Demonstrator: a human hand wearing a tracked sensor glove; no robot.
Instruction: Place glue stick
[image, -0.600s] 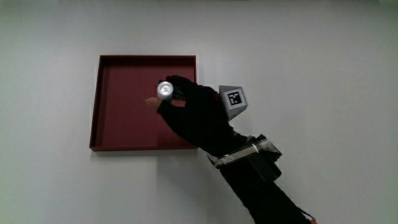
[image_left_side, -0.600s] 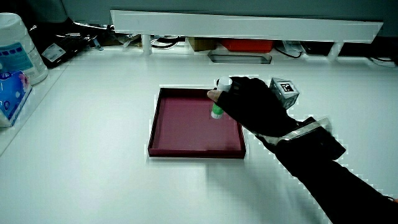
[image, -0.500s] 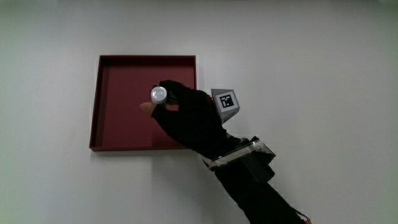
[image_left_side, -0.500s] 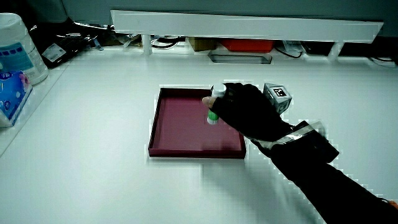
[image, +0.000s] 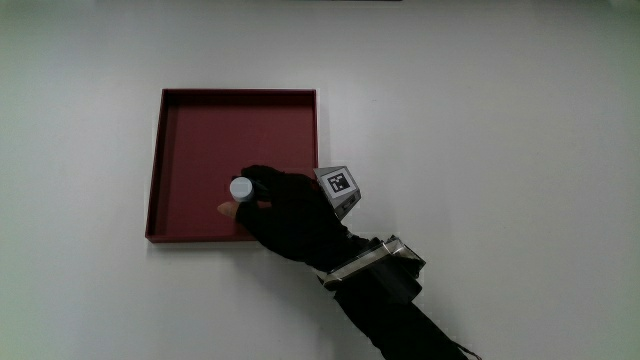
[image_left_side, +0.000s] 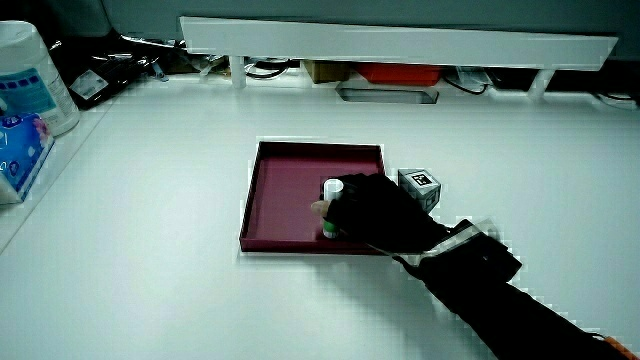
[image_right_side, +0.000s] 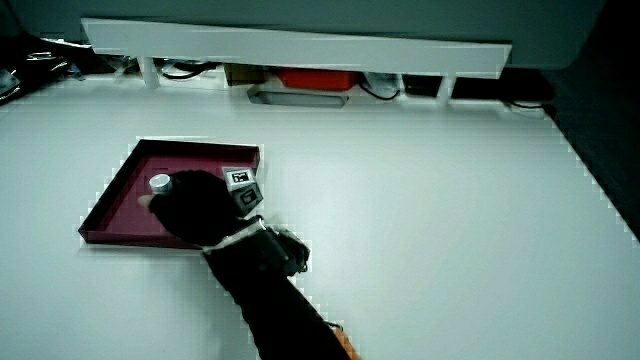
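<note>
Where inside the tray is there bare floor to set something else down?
The red tray is bare from the glue stick up to its rim farthest from the person. It is crowded at the rim nearest the person, where the hand holds the glue stick upright.

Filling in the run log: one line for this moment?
hand: grasping glue stick | stick: upright, inside red tray near person-side wall | release: not yet

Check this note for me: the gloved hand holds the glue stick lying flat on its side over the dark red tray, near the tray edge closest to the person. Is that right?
Not quite. The glue stick is upright, not lying flat: in a side view its white cap points up, and the main view looks straight down on the round cap. The rest holds: the hand grips it over the tray, near the edge closest to the person.
</note>
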